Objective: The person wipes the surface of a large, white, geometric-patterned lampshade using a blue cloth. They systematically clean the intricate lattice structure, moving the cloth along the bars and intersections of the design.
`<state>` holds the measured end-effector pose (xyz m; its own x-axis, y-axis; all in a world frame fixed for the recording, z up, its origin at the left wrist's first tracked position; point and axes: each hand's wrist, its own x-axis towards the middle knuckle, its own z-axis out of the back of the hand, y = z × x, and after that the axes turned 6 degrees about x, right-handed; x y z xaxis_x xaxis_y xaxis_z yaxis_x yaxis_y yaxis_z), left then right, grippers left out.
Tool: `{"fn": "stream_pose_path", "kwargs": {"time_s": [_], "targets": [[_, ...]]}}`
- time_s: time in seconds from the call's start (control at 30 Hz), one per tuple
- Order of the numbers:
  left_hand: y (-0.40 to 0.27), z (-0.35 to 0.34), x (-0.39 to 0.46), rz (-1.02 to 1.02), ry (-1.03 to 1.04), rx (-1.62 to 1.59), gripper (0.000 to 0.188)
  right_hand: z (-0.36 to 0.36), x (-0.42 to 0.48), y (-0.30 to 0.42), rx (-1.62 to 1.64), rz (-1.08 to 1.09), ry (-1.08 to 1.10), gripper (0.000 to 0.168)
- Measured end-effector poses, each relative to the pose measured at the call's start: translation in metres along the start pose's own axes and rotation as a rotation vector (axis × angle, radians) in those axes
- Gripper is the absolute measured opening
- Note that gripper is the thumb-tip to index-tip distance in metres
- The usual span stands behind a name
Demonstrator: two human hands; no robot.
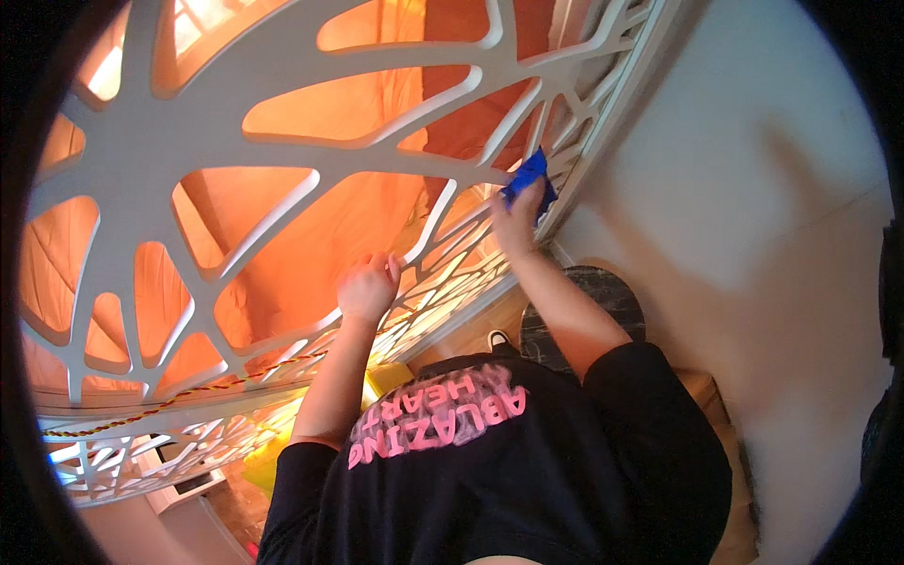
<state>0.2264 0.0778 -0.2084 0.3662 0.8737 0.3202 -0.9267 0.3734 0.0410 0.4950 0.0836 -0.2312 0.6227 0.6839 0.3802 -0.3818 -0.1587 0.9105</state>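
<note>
My right hand [519,215] grips a crumpled blue cloth [528,180] against the narrow bars at the right side of a white openwork lattice panel [353,157]. Lower and to the left, my left hand [369,286] is at one of the panel's bars, its fingers curled over the edge; part of its fingers is hidden. Orange fabric [332,240] shows behind the panel's openings.
A plain pale wall [720,162] meets the panel's right frame. Below my right forearm is a round dark marbled top [593,296]. A twisted red and yellow cord [233,383] runs along the lower left of the panel. Yellow items [272,452] lie beneath.
</note>
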Motion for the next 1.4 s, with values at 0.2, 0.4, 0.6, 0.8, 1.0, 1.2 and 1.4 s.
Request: {"fn": "stream_pose_path", "kwargs": {"time_s": [0.2,0.4,0.6,0.8,1.0,1.2,1.4], "targets": [[-0.008,0.013,-0.001,-0.142,-0.266,-0.294,0.003,-0.025,-0.052,-0.046,-0.003,0.081,0.163,0.062],[-0.092,0.017,0.008,-0.564,-0.077,-0.61,0.038,-0.004,-0.019,-0.051,0.102,0.212,0.122,0.051],[-0.153,-0.022,0.064,-0.408,-0.079,-0.294,0.077,0.042,0.03,-0.079,-0.283,0.345,0.216,0.037],[-0.175,-0.002,0.125,-0.359,0.533,0.026,0.05,0.091,0.071,-0.098,-0.525,0.673,0.404,0.042],[-0.162,-0.051,0.119,-0.744,0.167,0.6,0.025,0.114,0.134,-0.126,-0.579,0.45,0.337,0.036],[-0.169,-0.035,0.114,-0.177,0.382,-0.062,0.034,0.061,0.08,-0.099,-0.369,0.396,0.114,0.037],[-0.173,-0.027,0.116,-0.155,0.449,-0.057,0.034,0.075,0.053,-0.118,-0.111,0.24,0.125,0.03]]}}
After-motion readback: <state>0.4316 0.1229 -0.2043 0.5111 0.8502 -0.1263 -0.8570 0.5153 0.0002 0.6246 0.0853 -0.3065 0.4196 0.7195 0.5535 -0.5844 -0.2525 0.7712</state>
